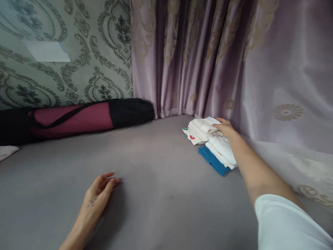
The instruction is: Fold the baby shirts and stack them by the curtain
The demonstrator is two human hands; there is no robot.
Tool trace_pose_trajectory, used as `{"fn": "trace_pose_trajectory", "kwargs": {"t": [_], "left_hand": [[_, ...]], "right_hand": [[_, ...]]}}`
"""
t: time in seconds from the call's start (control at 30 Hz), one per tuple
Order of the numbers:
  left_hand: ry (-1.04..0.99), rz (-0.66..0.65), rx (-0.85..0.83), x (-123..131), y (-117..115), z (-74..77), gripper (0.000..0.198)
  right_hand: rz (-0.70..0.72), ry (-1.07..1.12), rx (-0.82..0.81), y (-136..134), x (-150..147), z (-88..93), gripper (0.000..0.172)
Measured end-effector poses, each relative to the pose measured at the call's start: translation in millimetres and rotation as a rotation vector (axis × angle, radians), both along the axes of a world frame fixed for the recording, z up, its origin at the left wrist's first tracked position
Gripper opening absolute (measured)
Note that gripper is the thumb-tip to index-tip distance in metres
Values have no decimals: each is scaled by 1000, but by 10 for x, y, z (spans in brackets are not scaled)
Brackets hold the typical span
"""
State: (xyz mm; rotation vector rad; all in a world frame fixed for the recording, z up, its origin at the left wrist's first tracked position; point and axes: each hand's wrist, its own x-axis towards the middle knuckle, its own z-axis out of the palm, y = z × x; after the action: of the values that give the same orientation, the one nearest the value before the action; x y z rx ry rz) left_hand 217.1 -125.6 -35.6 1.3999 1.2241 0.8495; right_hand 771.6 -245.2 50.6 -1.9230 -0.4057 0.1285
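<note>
Two stacks of folded cloth lie side by side on the grey surface (161,180), right of centre. The farther stack has white cloth (204,125) on top and a printed cloth (191,136) with red and green marks below. In the nearer one, white cloth (221,149) rests on a blue cloth (214,161). My right hand (224,127) grips the right edge of the farther stack's top white cloth between thumb and fingers. Lower left, my left hand (100,191) hovers over or rests on the surface, fingers loosely curled and apart, holding nothing.
A long black and dark red bag (78,119) lies along the patterned wall at the back left. Purple curtains (187,69) hang behind the stacks and down the right side. Part of a white cloth (7,151) shows at the left edge.
</note>
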Motion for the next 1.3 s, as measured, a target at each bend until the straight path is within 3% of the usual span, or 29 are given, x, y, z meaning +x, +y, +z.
{"fn": "trace_pose_trajectory", "kwargs": {"t": [0.23, 0.33, 0.47, 0.57, 0.7, 0.87, 0.97, 1.03, 1.13, 1.3], "left_hand": [[38, -2, 31, 4, 13, -3, 71], [43, -11, 27, 5, 3, 33, 71], [41, -18, 34, 16, -16, 87, 70], [34, -17, 29, 24, -25, 99, 69], [26, -20, 26, 27, -24, 92, 67], [53, -30, 24, 15, 0, 65, 67], [59, -37, 34, 9, 17, 47, 66], [61, -35, 40, 6, 23, 41, 66], [69, -32, 42, 1, 16, 47, 67], [65, -35, 53, -3, -14, 72, 66]], "right_hand": [[-37, -409, -493, -16, -21, 57, 41], [36, -565, -544, 70, -165, 124, 34], [297, -484, -684, 237, -429, 129, 52], [344, -480, -786, 288, -544, 111, 61], [346, -502, -766, 225, -548, 108, 52], [435, -405, -607, 182, -492, 93, 42], [322, -420, -538, 274, -434, 140, 32], [218, -444, -546, 364, -386, 182, 37], [180, -416, -607, 481, -334, 176, 48], [144, -285, -667, 555, -323, -18, 60]]}}
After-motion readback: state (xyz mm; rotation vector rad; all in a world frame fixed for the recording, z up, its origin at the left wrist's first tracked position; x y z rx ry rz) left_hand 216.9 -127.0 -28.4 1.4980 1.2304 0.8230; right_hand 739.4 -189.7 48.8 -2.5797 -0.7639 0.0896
